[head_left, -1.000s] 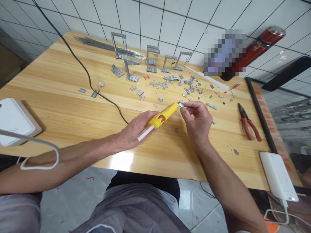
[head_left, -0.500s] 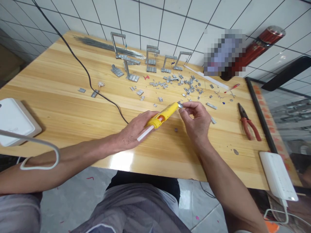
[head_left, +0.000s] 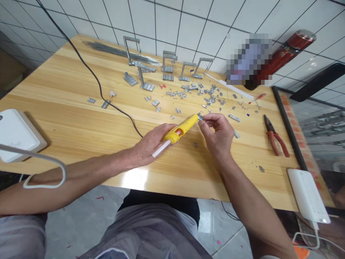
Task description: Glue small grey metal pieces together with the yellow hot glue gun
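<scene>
A yellow glue gun [head_left: 185,126] with a white glue stick [head_left: 161,148] out of its back is gripped in my left hand [head_left: 151,145]. Its nozzle end touches or nearly touches a small grey metal piece [head_left: 199,117], pinched between thumb and index finger of my right hand [head_left: 217,133]. Beyond my hands, many small grey pieces [head_left: 211,97] lie scattered on the wooden table [head_left: 88,133]. Several grey frames, such as one [head_left: 145,81] at the left, stand behind them. A tiny grey piece [head_left: 195,144] rests between my forearms.
Red-handled pliers [head_left: 275,136] and a white power bank [head_left: 308,194] lie at the right. At the left edge sits a white box [head_left: 20,136]. A black cable [head_left: 94,77] crosses the left side. Thin rods [head_left: 107,48] and a red flask [head_left: 291,50] are near the tiled wall.
</scene>
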`<state>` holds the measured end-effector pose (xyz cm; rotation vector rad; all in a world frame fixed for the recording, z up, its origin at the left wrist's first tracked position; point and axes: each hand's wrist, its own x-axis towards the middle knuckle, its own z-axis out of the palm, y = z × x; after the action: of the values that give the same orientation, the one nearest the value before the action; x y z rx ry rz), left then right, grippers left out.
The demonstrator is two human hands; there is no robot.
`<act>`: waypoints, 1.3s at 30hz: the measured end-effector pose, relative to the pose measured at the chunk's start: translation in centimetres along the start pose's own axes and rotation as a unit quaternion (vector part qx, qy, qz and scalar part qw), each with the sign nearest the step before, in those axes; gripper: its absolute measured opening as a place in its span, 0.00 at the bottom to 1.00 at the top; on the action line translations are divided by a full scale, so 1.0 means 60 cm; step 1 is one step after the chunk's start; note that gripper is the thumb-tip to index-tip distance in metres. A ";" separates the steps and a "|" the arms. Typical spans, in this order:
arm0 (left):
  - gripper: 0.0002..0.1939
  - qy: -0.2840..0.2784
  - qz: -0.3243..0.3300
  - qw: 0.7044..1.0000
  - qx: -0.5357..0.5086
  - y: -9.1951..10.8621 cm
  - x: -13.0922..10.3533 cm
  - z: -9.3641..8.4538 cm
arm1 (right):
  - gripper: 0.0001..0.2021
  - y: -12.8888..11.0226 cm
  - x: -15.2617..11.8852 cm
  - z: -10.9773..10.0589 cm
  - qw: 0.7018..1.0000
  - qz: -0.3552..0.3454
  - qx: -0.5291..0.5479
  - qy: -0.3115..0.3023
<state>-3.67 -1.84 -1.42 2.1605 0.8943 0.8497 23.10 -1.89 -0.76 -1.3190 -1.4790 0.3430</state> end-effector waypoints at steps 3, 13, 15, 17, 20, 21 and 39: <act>0.23 -0.001 -0.001 1.000 -0.006 0.002 0.000 -0.001 | 0.07 0.001 0.000 0.000 1.000 0.003 -0.004 0.002; 0.25 -0.003 0.003 1.000 -0.007 0.001 -0.001 -0.001 | 0.09 0.003 0.000 0.001 1.000 0.006 -0.004 -0.010; 0.27 -0.005 0.000 1.000 -0.009 0.001 -0.001 -0.001 | 0.11 0.005 0.000 0.002 1.000 0.004 0.008 -0.010; 0.27 -0.009 -0.006 1.000 -0.013 0.002 -0.001 -0.001 | 0.13 0.008 0.000 0.004 1.000 0.001 0.019 -0.009; 0.29 -0.018 -0.016 1.000 -0.019 0.005 0.000 -0.002 | 0.16 0.010 0.000 0.007 1.000 0.001 0.025 -0.002; 0.29 -0.020 -0.017 0.999 -0.020 0.007 0.001 -0.002 | 0.16 0.011 0.000 0.008 1.000 0.001 0.026 0.002; 0.26 -0.027 -0.048 0.998 -0.040 0.015 0.003 -0.005 | 0.18 0.009 0.001 0.007 0.999 -0.017 -0.037 0.009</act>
<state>-3.51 -2.10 -0.52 2.0451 0.9125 0.7633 23.09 -1.46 -1.30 -1.3497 -1.5095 0.2548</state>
